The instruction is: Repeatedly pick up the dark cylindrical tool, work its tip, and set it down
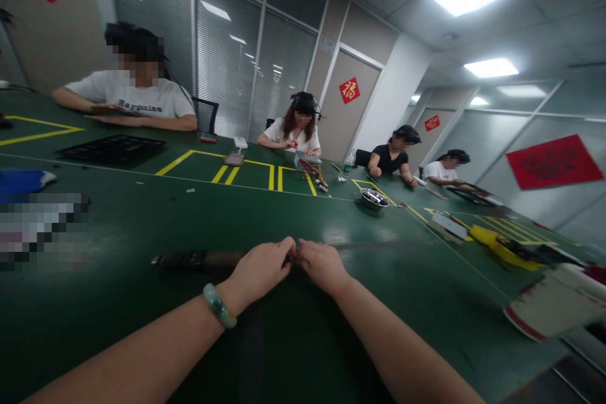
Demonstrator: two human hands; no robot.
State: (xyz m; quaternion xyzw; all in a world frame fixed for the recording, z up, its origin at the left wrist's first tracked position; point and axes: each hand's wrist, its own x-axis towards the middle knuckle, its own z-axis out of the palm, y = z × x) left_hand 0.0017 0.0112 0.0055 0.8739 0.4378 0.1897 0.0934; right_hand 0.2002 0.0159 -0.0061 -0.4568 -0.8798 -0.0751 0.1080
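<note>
A long, dark, cylindrical tool that looks like an electric screwdriver (199, 260) lies across the green table in front of me, its narrow metal tip pointing left. My left hand (265, 268), with a green bangle at the wrist, is closed around its right end. Against those fingertips, my right hand (324, 265) is pinched closed at the same end of the tool. Whatever sits between the right fingers is hidden by the two hands.
Beyond my hands stand a metal bowl (374, 198), a plastic bottle (347, 166) and a bundle of coloured cables (315, 173). A yellow tool (504, 247) and a pale box-like container (556, 300) are at right. A blue packet (23, 182) lies left. Several people sit opposite.
</note>
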